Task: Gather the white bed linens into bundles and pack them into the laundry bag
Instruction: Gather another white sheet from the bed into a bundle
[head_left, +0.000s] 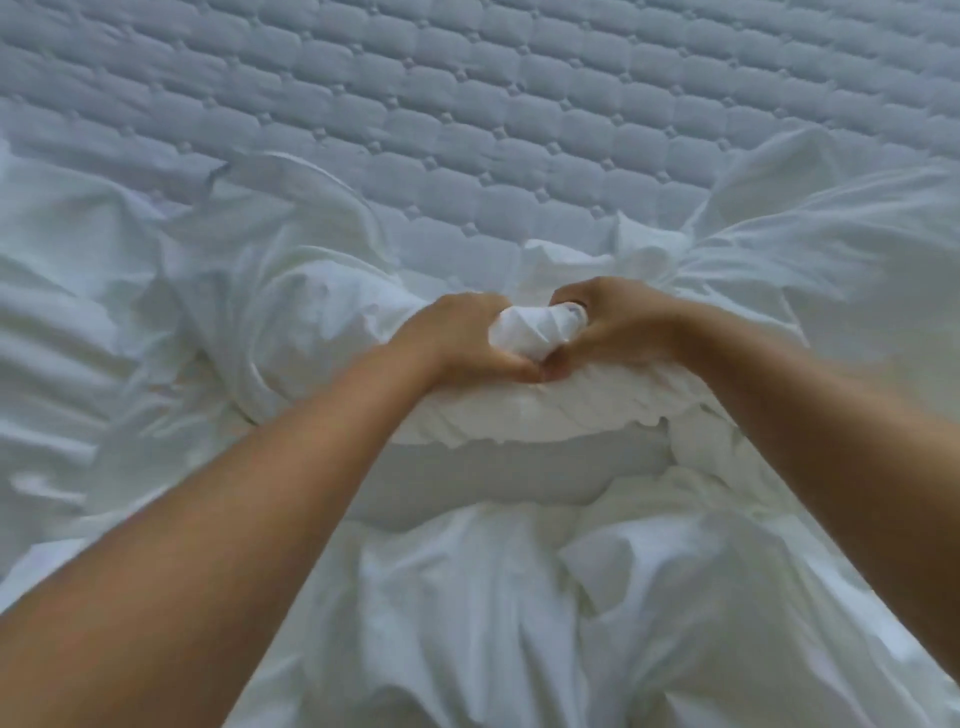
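Both hands meet mid-bed: left hand (462, 338) and right hand (605, 325) have fingers clamped on one twisted wad of linens (530, 332), its length running left-right between them; loose sheet spreads nearer.

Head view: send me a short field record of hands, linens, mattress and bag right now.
left hand: grips the twisted linen knot from its left side
right hand: grips the same knot from the right
knot position: between both hands, on top of the heap
white linens: crumpled heap across the near part of the bed
mattress: quilted surface showing beyond the heap
laundry bag: not in view
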